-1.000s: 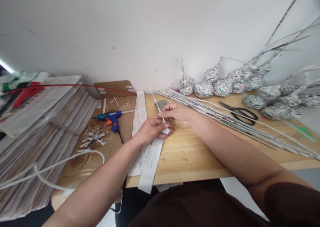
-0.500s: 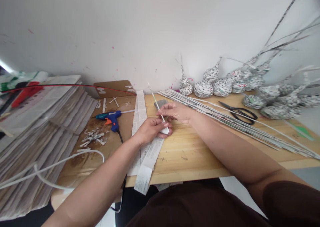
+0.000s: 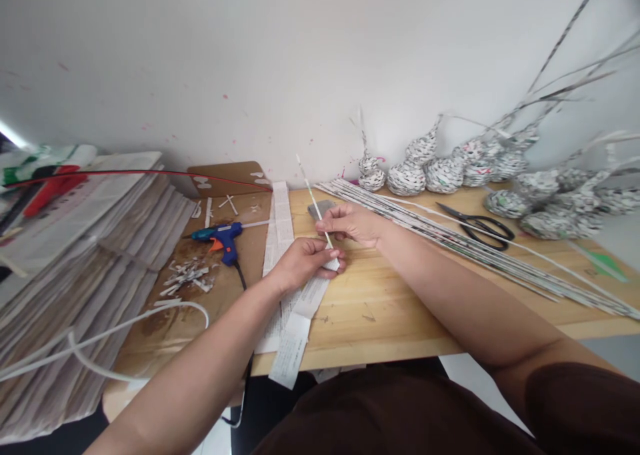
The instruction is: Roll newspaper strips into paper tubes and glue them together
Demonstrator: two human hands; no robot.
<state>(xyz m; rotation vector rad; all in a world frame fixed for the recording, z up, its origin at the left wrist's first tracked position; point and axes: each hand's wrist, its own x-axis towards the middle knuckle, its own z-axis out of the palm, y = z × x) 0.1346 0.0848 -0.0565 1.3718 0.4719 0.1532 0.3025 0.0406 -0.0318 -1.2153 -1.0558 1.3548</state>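
Observation:
My left hand [image 3: 311,263] pinches the end of a newspaper strip [image 3: 299,328], whose tail hangs over the table's front edge. Out of that end a thin rolled paper tube [image 3: 311,193] rises, tilted up and to the left. My right hand [image 3: 350,224] is closed on the tube between thumb and fingers, just above the left. More newspaper strips [image 3: 281,225] lie beneath and to the left of my left hand. A small grey pad [image 3: 320,208] lies behind my right hand, partly hidden.
At left are a blue glue gun [image 3: 227,241], paper scraps [image 3: 187,276] and a tall newspaper stack [image 3: 115,275]. Paper tubes [image 3: 440,241] and black scissors [image 3: 483,231] lie at right. Woven paper gourd shapes [image 3: 445,175] stand along the wall.
More of the paper tube shows above my right hand, and its tip reaches slightly higher. Both hands have stayed nearly in place, fingers shifting a little.

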